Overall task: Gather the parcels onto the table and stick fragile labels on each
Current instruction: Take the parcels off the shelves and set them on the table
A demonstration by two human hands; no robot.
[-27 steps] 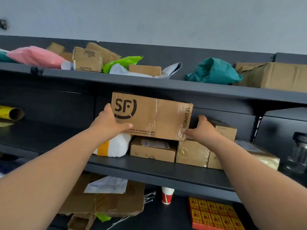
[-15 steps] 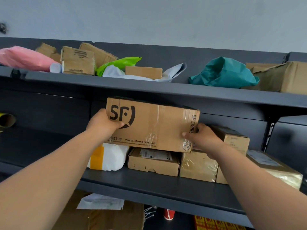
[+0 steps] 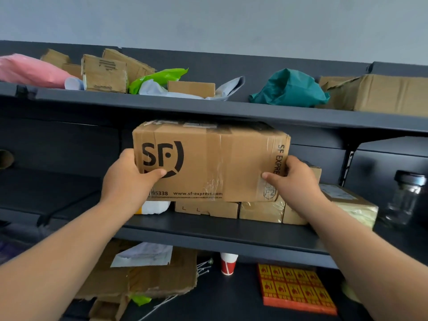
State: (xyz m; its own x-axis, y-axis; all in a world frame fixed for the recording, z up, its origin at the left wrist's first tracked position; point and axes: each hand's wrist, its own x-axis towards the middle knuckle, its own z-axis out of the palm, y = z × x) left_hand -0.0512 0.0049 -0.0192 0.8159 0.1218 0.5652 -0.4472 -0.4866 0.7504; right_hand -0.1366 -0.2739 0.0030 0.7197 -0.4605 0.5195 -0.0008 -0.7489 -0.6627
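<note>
Gripping box [image 3: 209,162], left hand [image 3: 129,179] and right hand [image 3: 295,179] clamped on opposite ends, thumbs across its front: I'd draw it out level, clearing smaller parcels [image 3: 260,210] beneath.

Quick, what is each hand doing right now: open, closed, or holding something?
Left hand: grips the left end of the SF box.
Right hand: grips the right end of the same box.

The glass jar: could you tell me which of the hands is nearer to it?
Right. The right hand grips the SF Express box on the glass jar side; the left hand grips the opposite end.
</note>
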